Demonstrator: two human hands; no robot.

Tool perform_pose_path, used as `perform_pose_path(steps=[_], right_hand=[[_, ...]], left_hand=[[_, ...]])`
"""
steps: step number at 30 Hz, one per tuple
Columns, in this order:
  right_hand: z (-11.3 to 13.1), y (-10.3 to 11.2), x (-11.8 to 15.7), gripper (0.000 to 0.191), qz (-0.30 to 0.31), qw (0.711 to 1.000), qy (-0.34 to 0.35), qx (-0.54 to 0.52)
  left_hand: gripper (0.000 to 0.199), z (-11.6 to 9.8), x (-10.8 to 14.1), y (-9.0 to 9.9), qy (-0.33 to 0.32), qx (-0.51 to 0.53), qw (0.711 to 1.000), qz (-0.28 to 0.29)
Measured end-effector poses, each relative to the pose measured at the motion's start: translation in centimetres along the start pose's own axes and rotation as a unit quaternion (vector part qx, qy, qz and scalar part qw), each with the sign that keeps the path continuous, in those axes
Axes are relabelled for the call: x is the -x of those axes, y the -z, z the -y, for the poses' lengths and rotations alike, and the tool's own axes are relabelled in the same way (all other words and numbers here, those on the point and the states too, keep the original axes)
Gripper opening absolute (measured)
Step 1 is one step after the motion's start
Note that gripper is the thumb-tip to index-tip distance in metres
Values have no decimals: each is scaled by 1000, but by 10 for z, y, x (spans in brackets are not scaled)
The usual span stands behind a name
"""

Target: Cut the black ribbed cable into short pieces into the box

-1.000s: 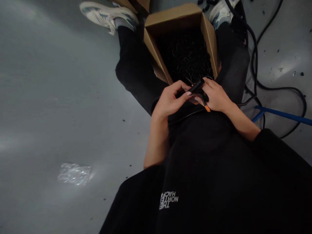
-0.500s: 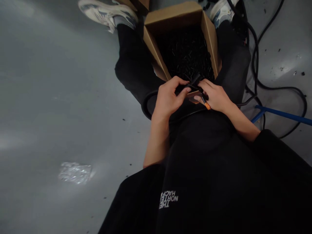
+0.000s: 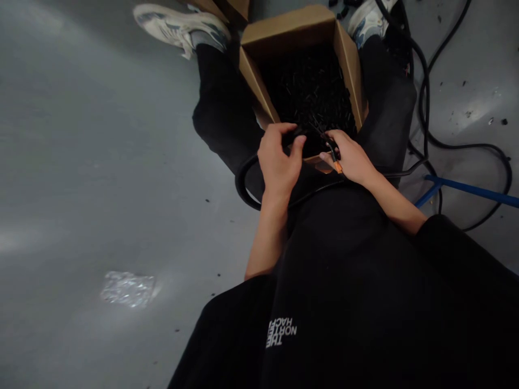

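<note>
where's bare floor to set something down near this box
Widest free patch: grey floor left of the left leg, below the white sneaker. Crowded: the cardboard box of small black pieces, under the left hand and right hand, and rightward, where black cable and a blue bar lie.

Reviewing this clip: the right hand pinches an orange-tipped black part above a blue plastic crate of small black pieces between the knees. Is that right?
No: the head view shows a cardboard box, not a blue plastic crate. The right hand does pinch the orange-tipped black part above the small black pieces between the knees.
</note>
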State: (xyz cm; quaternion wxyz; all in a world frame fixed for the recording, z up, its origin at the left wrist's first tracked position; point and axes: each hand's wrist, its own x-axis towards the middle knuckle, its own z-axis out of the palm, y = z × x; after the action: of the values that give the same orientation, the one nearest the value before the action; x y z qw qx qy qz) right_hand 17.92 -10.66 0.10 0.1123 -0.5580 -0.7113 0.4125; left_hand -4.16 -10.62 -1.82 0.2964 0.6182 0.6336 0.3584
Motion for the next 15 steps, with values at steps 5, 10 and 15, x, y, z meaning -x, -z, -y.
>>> perform_pose_path(steps=[5, 10, 15], right_hand=[[3, 6, 0, 39, 32, 990, 64, 124], [13, 5, -2, 39, 21, 981, 103, 164], [10, 6, 0, 46, 10, 987, 81, 142]], left_hand=[[49, 4, -9, 2, 16, 99, 995, 9], [49, -12, -10, 3, -19, 118, 990, 69], [46, -8, -11, 14, -30, 50, 995, 85]])
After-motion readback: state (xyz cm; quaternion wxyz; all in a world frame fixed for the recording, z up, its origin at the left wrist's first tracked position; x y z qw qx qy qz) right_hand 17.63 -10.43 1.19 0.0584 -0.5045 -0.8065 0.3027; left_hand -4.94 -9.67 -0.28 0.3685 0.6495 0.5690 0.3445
